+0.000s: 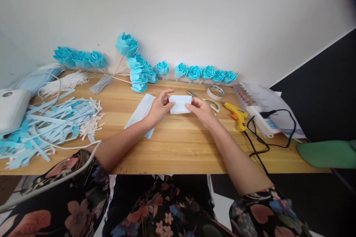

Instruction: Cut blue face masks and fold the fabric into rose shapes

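Note:
A small light-blue folded sheet (180, 104) is held up over the wooden table between my two hands. My left hand (162, 105) pinches its left edge with the thumb in front, the index finger stretched out above. At the right edge, my right hand (201, 109) grips it between thumb and curled fingers. More flat pale-blue sheets (140, 114) lie on the table behind and beside my left forearm. Scissors (213, 103) lie partly hidden behind my right hand.
Blue flowers on sticks (139, 72) line the wall. Blue strips (58, 122) and a white device (13, 109) lie left. To the right are a tape roll (215, 92), yellow glue gun (237, 115), power strip (263, 124) with black cables, and a green object (326, 154).

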The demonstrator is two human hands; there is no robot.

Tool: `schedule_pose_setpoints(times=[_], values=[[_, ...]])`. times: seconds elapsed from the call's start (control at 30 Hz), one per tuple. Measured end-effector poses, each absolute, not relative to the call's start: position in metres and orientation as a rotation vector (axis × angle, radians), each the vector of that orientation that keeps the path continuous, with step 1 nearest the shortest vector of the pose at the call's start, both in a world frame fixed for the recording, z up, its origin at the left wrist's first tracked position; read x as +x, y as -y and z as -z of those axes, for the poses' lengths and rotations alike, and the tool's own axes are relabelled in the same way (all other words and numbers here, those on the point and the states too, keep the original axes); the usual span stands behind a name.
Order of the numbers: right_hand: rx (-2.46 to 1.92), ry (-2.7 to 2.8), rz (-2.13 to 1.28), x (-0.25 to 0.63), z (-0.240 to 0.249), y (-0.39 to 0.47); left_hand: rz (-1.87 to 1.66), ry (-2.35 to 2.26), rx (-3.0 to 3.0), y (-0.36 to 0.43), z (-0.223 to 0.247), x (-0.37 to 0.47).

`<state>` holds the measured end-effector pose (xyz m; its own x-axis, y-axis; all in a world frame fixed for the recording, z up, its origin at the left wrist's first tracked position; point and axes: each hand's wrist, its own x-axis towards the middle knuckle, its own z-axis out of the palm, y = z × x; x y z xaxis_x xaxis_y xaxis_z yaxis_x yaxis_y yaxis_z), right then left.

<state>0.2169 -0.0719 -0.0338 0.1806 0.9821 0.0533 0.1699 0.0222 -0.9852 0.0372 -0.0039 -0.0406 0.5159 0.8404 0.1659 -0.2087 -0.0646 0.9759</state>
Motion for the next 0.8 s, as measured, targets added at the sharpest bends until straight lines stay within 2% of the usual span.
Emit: schedule_pose_setpoints(times=[0.2, 0.37, 0.57, 0.8], values=[[-1.458, 1.357, -0.631, 0.22, 0.027, 0.076, -0.82, -0.594, 1.486, 0.005, 0.047, 0.041], [-1.57, 1.599, -0.266, 0.216, 0.015, 0.084, -0.847, -0.576, 1.585, 0.006, 0.051, 0.042], [-1.513, 1.81, -0.276, 0.214, 0.018, 0.083, -0.817, -0.629, 1.663, 0.008, 0.049, 0.039], [-1.572, 1.787, -0.297, 0.217, 0.024, 0.08, -0.788, -0.695, 1.783, 0.009, 0.045, 0.038]])
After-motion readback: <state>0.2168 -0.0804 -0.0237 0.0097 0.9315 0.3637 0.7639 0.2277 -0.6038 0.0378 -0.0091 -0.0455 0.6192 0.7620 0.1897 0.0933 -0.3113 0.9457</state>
